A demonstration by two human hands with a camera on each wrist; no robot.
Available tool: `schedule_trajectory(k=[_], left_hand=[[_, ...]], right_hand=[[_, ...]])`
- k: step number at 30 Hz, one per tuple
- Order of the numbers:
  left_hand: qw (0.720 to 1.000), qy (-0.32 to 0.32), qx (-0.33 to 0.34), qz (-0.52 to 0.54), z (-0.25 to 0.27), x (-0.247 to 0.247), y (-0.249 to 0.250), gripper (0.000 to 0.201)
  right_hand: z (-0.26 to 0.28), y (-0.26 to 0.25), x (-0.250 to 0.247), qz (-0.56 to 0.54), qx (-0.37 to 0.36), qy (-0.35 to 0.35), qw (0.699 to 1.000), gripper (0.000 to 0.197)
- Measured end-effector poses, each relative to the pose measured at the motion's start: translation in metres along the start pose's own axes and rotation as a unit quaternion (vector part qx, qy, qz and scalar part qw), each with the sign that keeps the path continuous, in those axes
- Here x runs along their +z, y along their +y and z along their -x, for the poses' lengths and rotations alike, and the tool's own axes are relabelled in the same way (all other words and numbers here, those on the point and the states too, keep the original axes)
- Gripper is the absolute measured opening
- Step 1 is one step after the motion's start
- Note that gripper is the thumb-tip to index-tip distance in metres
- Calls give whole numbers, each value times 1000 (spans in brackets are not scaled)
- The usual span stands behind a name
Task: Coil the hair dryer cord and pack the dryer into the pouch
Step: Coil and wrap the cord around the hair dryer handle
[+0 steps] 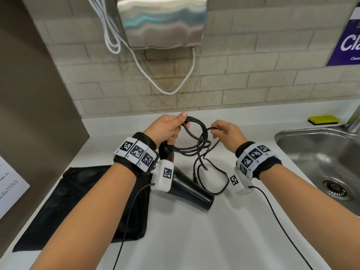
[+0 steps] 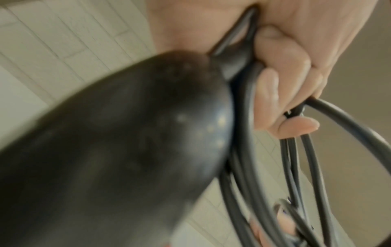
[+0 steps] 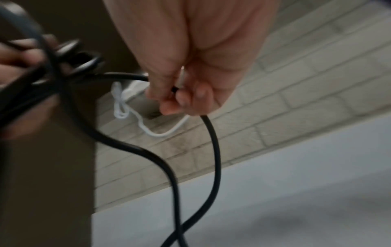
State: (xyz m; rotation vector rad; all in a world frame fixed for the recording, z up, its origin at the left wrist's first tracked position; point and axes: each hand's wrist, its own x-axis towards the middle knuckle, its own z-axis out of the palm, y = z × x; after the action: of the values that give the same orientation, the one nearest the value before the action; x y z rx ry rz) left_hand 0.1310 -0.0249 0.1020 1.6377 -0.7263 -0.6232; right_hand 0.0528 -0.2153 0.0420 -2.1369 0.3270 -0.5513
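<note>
My left hand (image 1: 171,127) grips the black hair dryer (image 1: 187,186) by its handle together with a few loops of its black cord (image 1: 196,147); the dryer hangs nozzle-down over the counter. In the left wrist view the dryer body (image 2: 118,150) fills the frame and the fingers (image 2: 281,86) curl round the cord loops (image 2: 306,167). My right hand (image 1: 224,131) pinches a loose stretch of cord (image 3: 211,150) to the right of the loops. The remaining cord droops to the counter, its plug (image 1: 194,177) hanging beside the dryer. The black mesh pouch (image 1: 87,201) lies flat under my left forearm.
A steel sink (image 1: 319,162) lies at the right, with a yellow sponge (image 1: 324,119) behind it. A metal hand dryer (image 1: 163,22) with white cables (image 1: 169,90) hangs on the tiled wall. White countertop (image 1: 194,240) lies beneath my arms. A brown panel (image 1: 29,94) stands left.
</note>
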Motion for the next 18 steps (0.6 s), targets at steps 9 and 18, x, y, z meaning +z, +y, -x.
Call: schedule_trajectory(k=[9, 18], left_hand=[[999, 49, 10, 13, -4, -9, -4, 40], [997, 73, 14, 33, -2, -21, -7, 40]], right_hand=[[0, 45, -22, 39, 226, 66, 971, 20], [12, 82, -40, 93, 354, -10, 931, 31]])
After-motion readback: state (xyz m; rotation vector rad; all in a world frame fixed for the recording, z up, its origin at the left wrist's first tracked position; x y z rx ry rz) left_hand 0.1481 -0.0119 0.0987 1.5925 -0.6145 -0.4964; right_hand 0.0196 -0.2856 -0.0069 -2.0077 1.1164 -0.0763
